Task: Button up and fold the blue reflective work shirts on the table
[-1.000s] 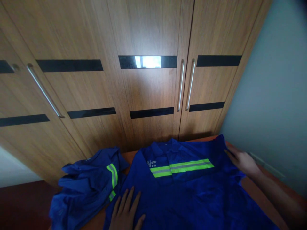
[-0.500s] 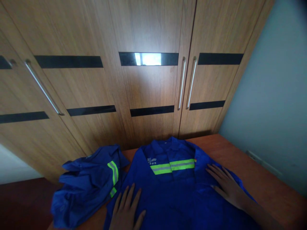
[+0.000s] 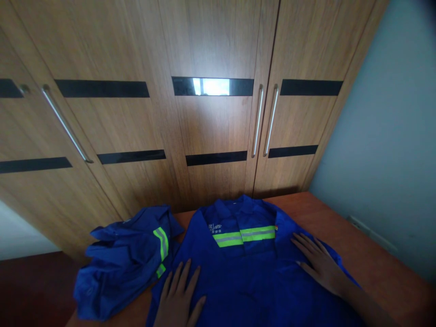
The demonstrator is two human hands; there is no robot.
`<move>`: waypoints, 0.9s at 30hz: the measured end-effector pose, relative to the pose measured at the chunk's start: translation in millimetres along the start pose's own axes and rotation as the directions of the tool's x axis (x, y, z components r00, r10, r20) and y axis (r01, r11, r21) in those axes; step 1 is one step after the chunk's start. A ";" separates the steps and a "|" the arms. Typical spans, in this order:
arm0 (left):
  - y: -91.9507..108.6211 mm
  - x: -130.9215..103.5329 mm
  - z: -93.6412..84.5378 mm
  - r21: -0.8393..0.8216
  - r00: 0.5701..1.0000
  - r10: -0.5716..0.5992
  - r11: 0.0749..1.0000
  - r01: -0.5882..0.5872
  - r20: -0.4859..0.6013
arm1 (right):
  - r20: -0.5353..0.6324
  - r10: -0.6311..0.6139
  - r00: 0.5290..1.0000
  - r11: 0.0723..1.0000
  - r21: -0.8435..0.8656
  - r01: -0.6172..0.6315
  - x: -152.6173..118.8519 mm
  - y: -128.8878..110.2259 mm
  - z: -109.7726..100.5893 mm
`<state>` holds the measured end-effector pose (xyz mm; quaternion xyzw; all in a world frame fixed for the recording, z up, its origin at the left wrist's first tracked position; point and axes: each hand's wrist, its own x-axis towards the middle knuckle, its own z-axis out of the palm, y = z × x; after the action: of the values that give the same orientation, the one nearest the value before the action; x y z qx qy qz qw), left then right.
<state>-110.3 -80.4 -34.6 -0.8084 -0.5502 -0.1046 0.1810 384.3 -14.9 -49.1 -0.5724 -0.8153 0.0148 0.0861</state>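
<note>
From here I see the lime-striped, collared blue cloth jacket (image 3: 238,284) newly folded in at right, apparently settled, under my flat left hand (image 3: 177,297) and right hand (image 3: 319,264), fingers spread.

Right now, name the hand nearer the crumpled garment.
Left: the left hand is just right of the crumpled garment; the right hand lies much farther right, on the jacket.

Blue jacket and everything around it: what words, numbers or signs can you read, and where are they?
No text reads clearly.
White print on the chest of the blue jacket: too small and blurred to read.
Pale label at its collar: too small to read.
Faint mark on the bunched garment: too blurred to tell if it is writing.
</note>
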 end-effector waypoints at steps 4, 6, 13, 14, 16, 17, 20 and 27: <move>-0.9 -2.2 -4.3 -0.061 0.998 -0.008 0.998 0.012 0.067 | 0.001 0.003 1.000 1.000 0.022 -0.003 -6.4 0.2 0.9; -1.6 -2.5 -8.6 -0.117 0.991 -0.016 0.993 0.032 0.133 | 0.006 0.007 1.000 0.999 0.045 -0.007 -10.7 0.8 0.0; 2.5 38.1 -21.1 -0.273 0.964 -0.114 0.945 0.179 0.239 | -0.005 0.051 0.999 0.979 0.197 -0.049 14.2 0.7 -16.7; 4.2 50.4 -19.9 -0.278 0.969 -0.110 0.946 0.170 0.219 | -0.051 0.051 0.997 0.974 0.223 -0.039 26.1 -0.3 -17.0; 7.5 76.1 -14.3 -0.264 0.978 -0.095 0.954 0.143 0.184 | -0.154 0.030 0.988 0.968 0.250 0.010 52.5 -2.4 -12.2; 8.9 88.1 -10.2 -0.248 0.980 -0.093 0.959 0.135 0.174 | -0.194 0.016 0.981 0.969 0.246 0.033 65.2 -3.2 -7.1; 10.2 113.2 4.2 -0.193 0.979 -0.114 0.970 0.146 0.168 | -0.255 -0.003 0.967 0.985 0.165 0.047 92.9 -2.8 14.3; 2.6 115.9 26.2 -0.191 0.971 -0.103 0.971 0.145 0.214 | -0.212 0.007 0.977 1.000 -0.002 -0.008 99.2 8.6 43.5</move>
<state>-65.5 28.1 -16.3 -0.7930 -0.6017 -0.0894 0.0327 352.7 84.1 -80.8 -0.5740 -0.7993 -0.0473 0.1717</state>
